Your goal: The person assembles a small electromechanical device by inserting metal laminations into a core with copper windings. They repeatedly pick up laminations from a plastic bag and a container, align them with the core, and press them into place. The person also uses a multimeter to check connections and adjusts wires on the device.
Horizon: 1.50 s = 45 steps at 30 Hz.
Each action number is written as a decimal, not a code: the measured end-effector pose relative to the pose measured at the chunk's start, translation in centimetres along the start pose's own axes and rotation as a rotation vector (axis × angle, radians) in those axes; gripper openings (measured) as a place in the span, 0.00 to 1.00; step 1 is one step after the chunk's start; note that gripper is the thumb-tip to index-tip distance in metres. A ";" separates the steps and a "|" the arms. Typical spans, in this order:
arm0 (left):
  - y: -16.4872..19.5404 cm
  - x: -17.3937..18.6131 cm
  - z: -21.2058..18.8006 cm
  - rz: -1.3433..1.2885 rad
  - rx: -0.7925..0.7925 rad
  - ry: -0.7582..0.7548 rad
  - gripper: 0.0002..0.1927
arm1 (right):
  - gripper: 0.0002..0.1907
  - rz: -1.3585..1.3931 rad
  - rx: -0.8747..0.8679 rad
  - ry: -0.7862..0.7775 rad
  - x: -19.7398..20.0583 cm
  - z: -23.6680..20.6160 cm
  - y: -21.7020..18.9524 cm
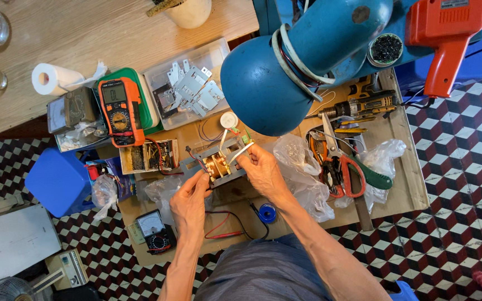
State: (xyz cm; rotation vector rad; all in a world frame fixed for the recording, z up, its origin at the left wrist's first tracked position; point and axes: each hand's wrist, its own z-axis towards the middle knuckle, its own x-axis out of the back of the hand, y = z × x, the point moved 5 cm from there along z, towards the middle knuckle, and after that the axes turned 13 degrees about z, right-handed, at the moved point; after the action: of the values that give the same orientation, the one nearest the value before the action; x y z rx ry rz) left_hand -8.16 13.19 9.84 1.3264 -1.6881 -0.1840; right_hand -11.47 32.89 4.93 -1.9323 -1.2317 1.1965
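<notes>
A small grey transformer with a copper winding [217, 165] sits in front of me over a low wooden board [403, 167]. My left hand [189, 203] pinches its near left corner, beside a red and black lead. My right hand [260, 167] grips its right side, with white wires sticking up past the fingers. Both hands hold the transformer.
An orange multimeter [120, 111] and a clear tray of metal brackets [188, 89] lie at the back. A blue lamp shade [269, 83] hangs over the board. Scissors and pliers [338, 167], a solder spool [267, 212], an analog meter [153, 228] and plastic bags surround the hands.
</notes>
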 end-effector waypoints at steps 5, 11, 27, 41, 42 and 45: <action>0.3 0.5 -0.1 0.135 -0.091 0.005 0.19 | 0.13 -0.058 -0.040 0.002 0.2 0.1 -0.4; -0.2 0.2 0.5 0.107 -0.186 0.040 0.17 | 0.13 -0.051 -0.027 -0.046 -0.2 0.1 -0.6; 2.5 1.5 -1.2 0.298 -0.488 0.053 0.26 | 0.12 0.021 -0.068 -0.065 -0.1 1.2 1.9; 0.2 -0.3 -1.3 0.037 -0.305 0.084 0.39 | 0.10 0.099 0.048 -0.014 -2.1 -0.6 0.2; 0.2 -0.1 -1.2 0.044 -0.309 0.085 0.39 | 0.10 0.109 0.038 -0.009 -2.3 -0.6 0.2; 0.6 0.5 -1.4 0.091 -0.359 0.096 0.40 | 0.11 0.069 -0.025 0.032 -2.3 -0.7 0.0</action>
State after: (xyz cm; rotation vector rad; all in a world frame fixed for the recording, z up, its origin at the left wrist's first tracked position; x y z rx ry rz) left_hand -7.51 13.56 11.27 0.9748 -1.5454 -0.3474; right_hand -11.29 30.84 6.16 -2.0196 -1.1776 1.1857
